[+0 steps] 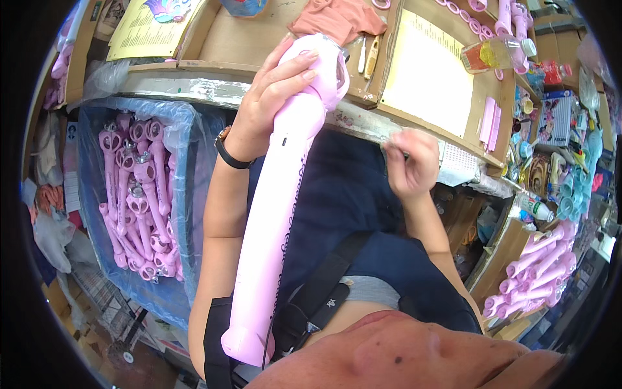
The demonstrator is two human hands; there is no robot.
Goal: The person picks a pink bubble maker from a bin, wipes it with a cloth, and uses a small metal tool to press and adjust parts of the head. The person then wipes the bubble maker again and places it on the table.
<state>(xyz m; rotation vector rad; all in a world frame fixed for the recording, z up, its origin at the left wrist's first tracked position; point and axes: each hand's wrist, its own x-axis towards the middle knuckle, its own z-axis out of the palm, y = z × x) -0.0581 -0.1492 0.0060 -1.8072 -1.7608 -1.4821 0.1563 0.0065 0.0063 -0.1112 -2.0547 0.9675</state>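
My left hand (275,84) is wrapped round the head of a long pink toy wand (275,201), its fingers over the round top. The wand's handle runs down toward my chest, its wide end lowest. Along its side are dark lettering and a small dark slot; a round opening shows at the head's right. To the right, apart from the wand, my right hand (414,163) is closed, thumb and fingertips pressed together near the bench edge. Whatever sits in that pinch, if anything, is too small to make out.
At left stands a blue-lined bin (188,214) of similar wands. Cardboard trays on the bench hold a salmon cloth (337,23), a yellow-handled tool (372,58), yellow sheets (431,71) and pink rings. A clear bottle (495,55) lies at right, above piled pink tubes (534,269).
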